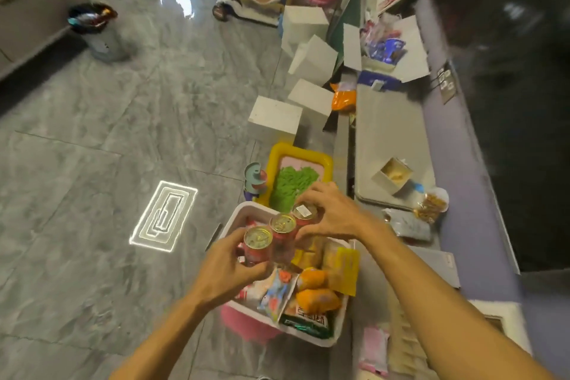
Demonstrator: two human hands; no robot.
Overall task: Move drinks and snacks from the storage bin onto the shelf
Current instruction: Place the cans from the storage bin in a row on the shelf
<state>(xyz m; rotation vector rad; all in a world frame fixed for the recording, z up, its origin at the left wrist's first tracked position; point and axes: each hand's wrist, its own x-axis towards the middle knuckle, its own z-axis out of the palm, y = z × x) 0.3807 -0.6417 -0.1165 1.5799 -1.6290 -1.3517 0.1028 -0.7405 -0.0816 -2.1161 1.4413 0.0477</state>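
Observation:
Three red drink cans with gold tops are held in a row above the white storage bin (334, 335). My left hand (229, 268) grips the nearest can (257, 245). My right hand (334, 214) wraps the farthest can (303, 214). The middle can (283, 230) is pressed between the other two. Orange snack packs (317, 293), a yellow packet (347, 270) and other wrapped snacks lie in the bin below. The grey shelf top (385, 139) runs along the right, holding an open small box (391, 174) and a snack bag (430, 205).
A yellow tray with green filling (327, 163) sits just beyond the bin. White boxes (274, 116) are scattered on the grey tiled floor further ahead. An open carton of packets (384, 46) rests at the shelf's far end. A bin with a black liner (92, 25) stands far left.

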